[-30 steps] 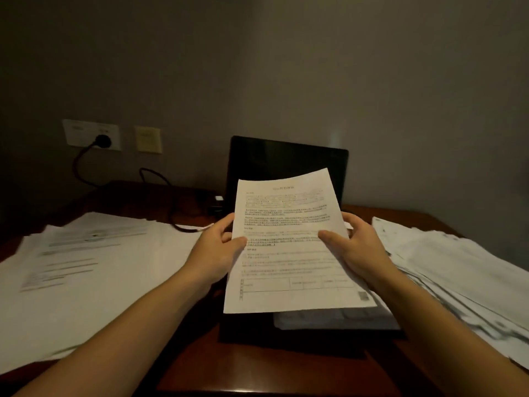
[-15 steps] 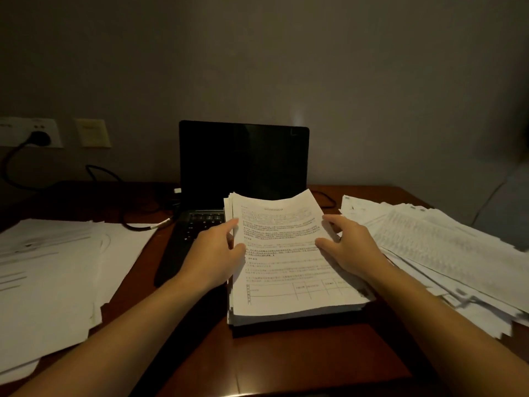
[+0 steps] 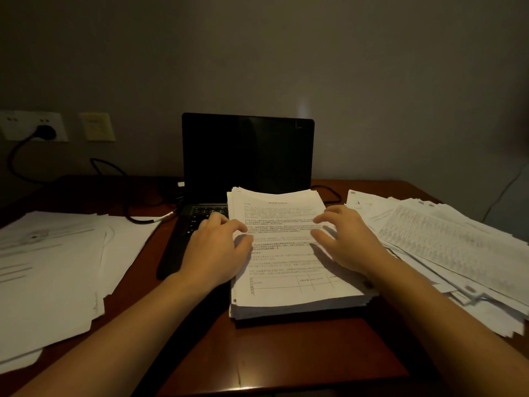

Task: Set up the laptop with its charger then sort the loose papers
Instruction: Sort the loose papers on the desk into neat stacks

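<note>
A black laptop (image 3: 247, 156) stands open with a dark screen at the middle of the wooden desk (image 3: 286, 351). A thick squared stack of printed papers (image 3: 289, 267) lies on the right part of its keyboard. My left hand (image 3: 216, 250) hovers at the stack's left edge with fingers apart, holding nothing. My right hand (image 3: 346, 239) is spread over the stack's right side, also holding nothing. The charger cable (image 3: 137, 216) runs from a plug (image 3: 43, 131) in the wall socket to the laptop's left side.
A loose spread of white sheets (image 3: 48, 270) covers the desk's left part. A fanned, messy pile of printed pages (image 3: 446, 253) fills the right side up to the desk edge. A beige wall plate (image 3: 97, 126) sits beside the socket. A thin cable (image 3: 503, 190) hangs at far right.
The sheet I held up in both hands came down onto the stack over the laptop keyboard. Both hands have let go of it and now hover with spread fingers.
</note>
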Motion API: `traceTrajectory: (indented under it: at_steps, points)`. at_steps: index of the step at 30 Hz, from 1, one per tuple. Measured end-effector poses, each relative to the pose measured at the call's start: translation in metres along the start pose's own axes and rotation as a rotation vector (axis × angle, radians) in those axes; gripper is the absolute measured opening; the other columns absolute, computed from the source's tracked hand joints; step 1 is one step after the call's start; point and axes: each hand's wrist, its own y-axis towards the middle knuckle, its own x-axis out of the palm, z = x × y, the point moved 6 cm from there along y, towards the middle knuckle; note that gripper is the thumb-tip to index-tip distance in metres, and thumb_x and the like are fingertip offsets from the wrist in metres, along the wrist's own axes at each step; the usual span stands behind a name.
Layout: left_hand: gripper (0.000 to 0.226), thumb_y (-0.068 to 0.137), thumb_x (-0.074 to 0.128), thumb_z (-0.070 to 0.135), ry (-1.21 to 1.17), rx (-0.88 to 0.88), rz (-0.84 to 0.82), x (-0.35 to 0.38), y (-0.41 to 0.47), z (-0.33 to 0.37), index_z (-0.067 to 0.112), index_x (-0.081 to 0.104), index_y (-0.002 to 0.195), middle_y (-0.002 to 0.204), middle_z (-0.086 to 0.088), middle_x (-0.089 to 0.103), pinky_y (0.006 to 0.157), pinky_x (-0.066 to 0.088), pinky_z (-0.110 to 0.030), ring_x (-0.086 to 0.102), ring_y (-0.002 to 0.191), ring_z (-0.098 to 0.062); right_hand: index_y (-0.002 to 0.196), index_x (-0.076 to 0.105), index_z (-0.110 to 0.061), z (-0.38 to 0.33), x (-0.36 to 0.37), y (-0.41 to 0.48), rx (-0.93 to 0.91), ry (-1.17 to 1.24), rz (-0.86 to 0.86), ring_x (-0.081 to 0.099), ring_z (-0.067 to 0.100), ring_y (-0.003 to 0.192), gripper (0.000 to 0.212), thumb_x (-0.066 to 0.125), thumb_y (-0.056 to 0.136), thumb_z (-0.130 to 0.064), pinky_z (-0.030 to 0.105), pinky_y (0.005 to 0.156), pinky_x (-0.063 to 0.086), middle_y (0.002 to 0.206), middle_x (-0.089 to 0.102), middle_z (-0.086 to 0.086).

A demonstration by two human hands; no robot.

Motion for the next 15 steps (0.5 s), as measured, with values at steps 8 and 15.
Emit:
traceTrajectory:
  at_steps: [8, 15]
  points:
    - [0.036, 0.099, 0.050, 0.051, -0.021, -0.018, 0.015, -0.026, -0.011, -0.028, 0.035, 0.059, 0.129, 0.139, 0.005, 0.045, 0.107, 0.036, -0.036, 0.039, 0.131, -0.017, 0.127, 0.064, -0.028, -0.070, 0.008, 0.005, -0.184, 0.039, -0.020, 0.043, 0.014, 0.134, 0.030, 0.056, 0.100, -0.039, 0.031, 0.108, 0.036, 0.145, 0.050, -0.005]
    - [0.037, 0.099, 0.049, 0.051, 0.034, -0.095, 0.015, -0.067, -0.030, -0.096, 0.036, 0.058, 0.132, 0.144, 0.005, 0.046, 0.110, 0.031, -0.040, 0.035, 0.137, -0.017, 0.124, 0.066, -0.023, -0.170, 0.045, 0.005, -0.347, 0.130, -0.076, 0.054, 0.008, 0.113, 0.027, 0.056, 0.101, -0.031, 0.016, 0.091, 0.041, 0.130, 0.061, -0.004]
